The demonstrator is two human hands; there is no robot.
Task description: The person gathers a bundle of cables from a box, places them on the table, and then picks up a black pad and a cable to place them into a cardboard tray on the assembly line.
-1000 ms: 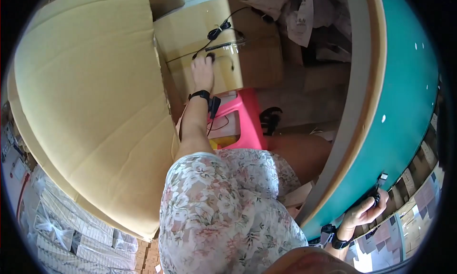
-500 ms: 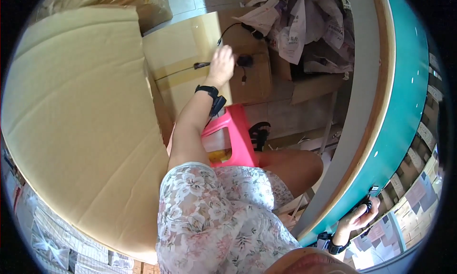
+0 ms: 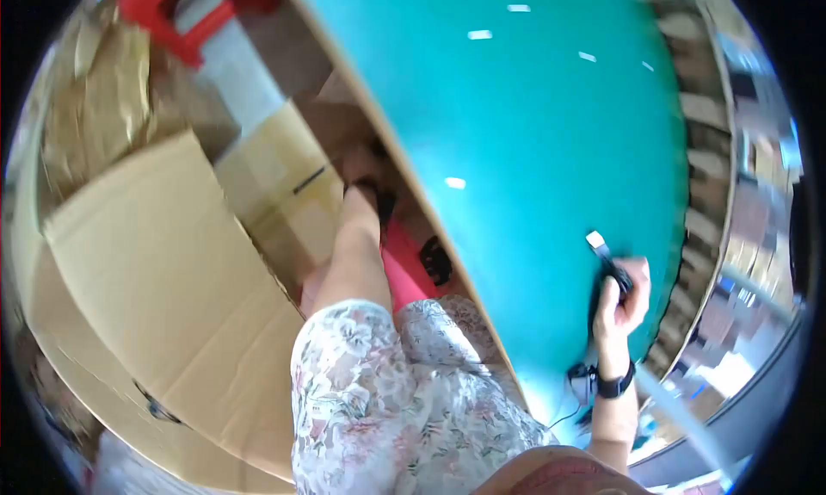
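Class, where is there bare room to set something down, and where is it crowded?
Bare: the green tabletop between its brown left edge and the right hand holding a black cable, except one small white piece. Crowded: left of that edge, where left forearm, pink stool and cardboard box lie close.

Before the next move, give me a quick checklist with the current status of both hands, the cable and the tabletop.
1. Right hand gripping the coiled black cable: ok.
2. Pale-ended plug sticking out past that hand: ok.
3. Plug touching the green tabletop: cannot tell.
4. Tabletop free of marks: not ok, several small white marks show.
5. Left hand empty: cannot tell, blurred and in shadow.
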